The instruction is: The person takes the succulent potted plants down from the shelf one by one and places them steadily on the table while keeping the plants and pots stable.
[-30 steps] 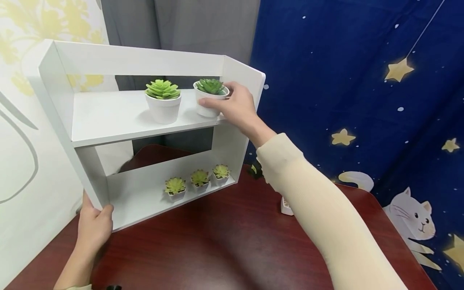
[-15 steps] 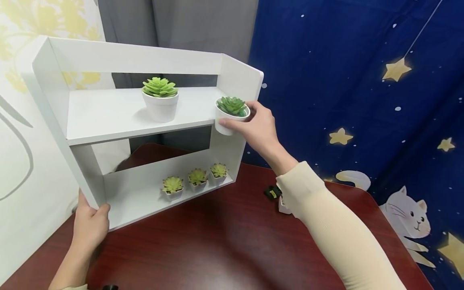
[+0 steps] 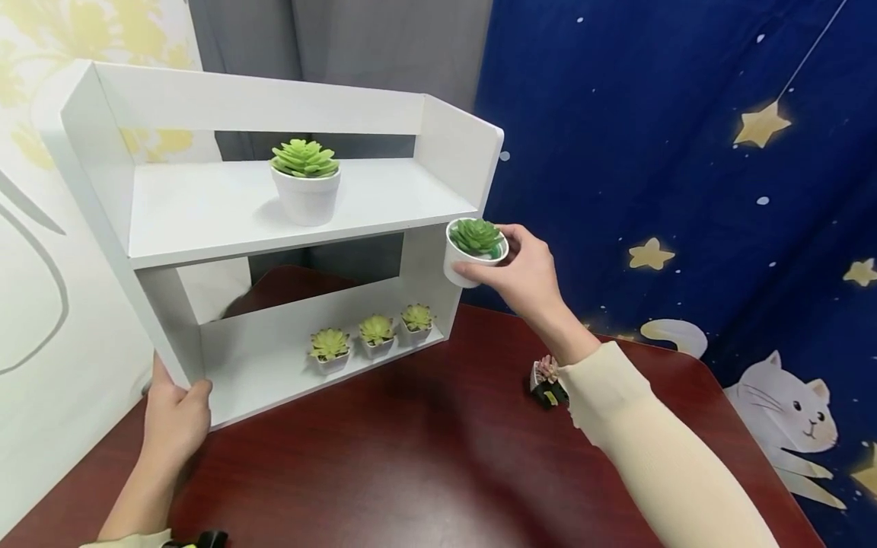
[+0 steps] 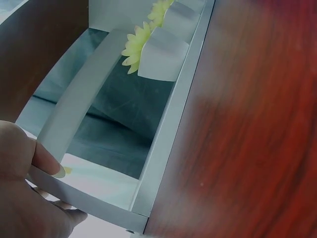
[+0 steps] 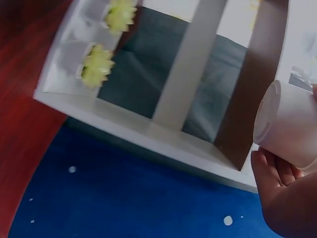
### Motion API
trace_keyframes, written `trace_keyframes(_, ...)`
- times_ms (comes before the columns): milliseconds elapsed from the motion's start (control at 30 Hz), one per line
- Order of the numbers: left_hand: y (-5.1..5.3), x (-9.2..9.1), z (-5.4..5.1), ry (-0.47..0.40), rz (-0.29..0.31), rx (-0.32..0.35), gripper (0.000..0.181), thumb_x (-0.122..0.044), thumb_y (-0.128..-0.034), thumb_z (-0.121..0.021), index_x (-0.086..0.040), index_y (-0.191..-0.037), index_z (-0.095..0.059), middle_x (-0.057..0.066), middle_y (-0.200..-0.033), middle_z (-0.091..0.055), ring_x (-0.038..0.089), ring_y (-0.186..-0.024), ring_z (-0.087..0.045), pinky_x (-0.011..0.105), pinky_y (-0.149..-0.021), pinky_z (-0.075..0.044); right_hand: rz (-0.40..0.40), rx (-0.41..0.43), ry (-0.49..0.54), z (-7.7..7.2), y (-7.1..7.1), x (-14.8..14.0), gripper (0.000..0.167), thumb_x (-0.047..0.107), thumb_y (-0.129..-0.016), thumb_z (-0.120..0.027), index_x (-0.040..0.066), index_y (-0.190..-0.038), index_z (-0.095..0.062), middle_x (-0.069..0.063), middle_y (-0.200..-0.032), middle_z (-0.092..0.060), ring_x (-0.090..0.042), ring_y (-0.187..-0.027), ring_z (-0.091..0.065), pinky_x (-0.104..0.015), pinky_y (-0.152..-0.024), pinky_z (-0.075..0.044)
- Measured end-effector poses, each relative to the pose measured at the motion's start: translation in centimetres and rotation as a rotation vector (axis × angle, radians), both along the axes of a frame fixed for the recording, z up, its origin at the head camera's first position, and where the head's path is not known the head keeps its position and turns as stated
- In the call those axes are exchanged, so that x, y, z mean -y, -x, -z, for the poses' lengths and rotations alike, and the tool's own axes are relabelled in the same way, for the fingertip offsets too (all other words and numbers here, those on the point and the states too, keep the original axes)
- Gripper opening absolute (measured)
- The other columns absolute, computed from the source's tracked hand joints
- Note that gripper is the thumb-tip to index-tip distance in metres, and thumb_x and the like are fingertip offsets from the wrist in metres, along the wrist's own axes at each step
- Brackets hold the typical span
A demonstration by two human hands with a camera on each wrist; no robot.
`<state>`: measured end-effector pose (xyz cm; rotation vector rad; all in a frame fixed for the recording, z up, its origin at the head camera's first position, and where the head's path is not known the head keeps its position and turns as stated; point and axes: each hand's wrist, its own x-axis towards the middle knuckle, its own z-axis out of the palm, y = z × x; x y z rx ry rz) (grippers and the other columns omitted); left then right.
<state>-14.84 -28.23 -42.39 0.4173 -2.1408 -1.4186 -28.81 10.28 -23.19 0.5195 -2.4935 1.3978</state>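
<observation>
My right hand [image 3: 530, 274] grips a white round pot with a dark green succulent [image 3: 476, 237], held in the air in front of the shelf's right side. In the right wrist view the pot's white base [image 5: 285, 121] shows beside the curled fingers. With thumb and fingers, my left hand [image 3: 173, 418] holds the lower left side panel of a white two-tier shelf [image 3: 384, 199]; the left wrist view shows the thumb inside the panel. A light green succulent in a white pot [image 3: 307, 190] stands on the upper tier. Along the lower tier sit three small yellow-green succulents [image 3: 377, 335].
A small pink succulent [image 3: 546, 369] and a black item with a yellow mark [image 3: 550, 393] are on the dark red table [image 3: 411, 472], near the right sleeve. Behind hang a grey curtain [image 3: 384, 46] and a blue starry curtain [image 3: 617, 152].
My right hand has lifted the dark green succulent's pot off the upper tier and carried it right, down and forward of the shelf edge. The left hand keeps its hold on the side panel.
</observation>
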Motion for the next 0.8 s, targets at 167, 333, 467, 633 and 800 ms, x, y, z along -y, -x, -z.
trace_keyframes(167,-0.1,-0.2,0.0,-0.014,-0.022,0.028,0.076,-0.004,-0.0969,-0.036,-0.026,-0.164,-0.007,0.023,-0.162,-0.028,0.034,-0.147,-0.025,0.047,-0.122,-0.017,-0.020,0.017,-0.046,1.8,-0.6,-1.5,0.072,0.032,-0.072,-0.090,0.010,-0.132,-0.059,-0.004,-0.123,-0.069,-0.017,-0.108,-0.070,-0.026,-0.085,-0.056)
trace_keyframes(333,0.0,-0.2,0.0,-0.017,-0.041,0.046,0.074,-0.005,-0.0968,-0.037,-0.023,-0.163,-0.010,0.024,-0.161,-0.031,0.034,-0.146,-0.027,0.044,-0.121,-0.019,0.005,0.057,-0.084,3.3,-1.0,-3.0,0.073,0.032,-0.071,-0.090,0.012,-0.133,-0.058,-0.003,-0.123,-0.068,-0.018,-0.108,-0.069,-0.022,-0.082,-0.053)
trace_keyframes(467,0.0,-0.2,-0.1,-0.022,-0.060,0.063,0.072,-0.006,-0.0971,-0.038,-0.021,-0.163,-0.012,0.024,-0.159,-0.034,0.035,-0.145,-0.030,0.040,-0.120,-0.020,0.024,0.095,-0.103,4.2,-0.9,-3.8,0.075,0.032,-0.073,-0.089,0.013,-0.136,-0.054,-0.003,-0.126,-0.066,-0.020,-0.110,-0.068,-0.028,-0.085,-0.053)
trace_keyframes(633,-0.1,-0.2,-0.2,-0.026,-0.068,0.070,0.072,-0.007,-0.0971,-0.038,-0.021,-0.163,-0.012,0.024,-0.160,-0.033,0.036,-0.145,-0.030,0.046,-0.120,-0.021,0.027,0.123,-0.109,5.5,-0.5,-4.7,0.075,0.028,-0.074,-0.087,0.014,-0.139,-0.052,-0.004,-0.129,-0.064,-0.021,-0.113,-0.066,-0.031,-0.088,-0.053)
trace_keyframes(800,-0.2,-0.2,-0.2,0.015,-0.012,0.028,0.075,-0.005,-0.0965,-0.037,-0.024,-0.163,-0.008,0.023,-0.161,-0.029,0.033,-0.146,-0.027,0.029,-0.119,-0.018,0.029,0.132,-0.132,7.5,-0.3,-5.9,0.075,0.027,-0.076,-0.086,0.018,-0.142,-0.051,-0.006,-0.130,-0.064,-0.023,-0.112,-0.064,-0.033,-0.088,-0.052)
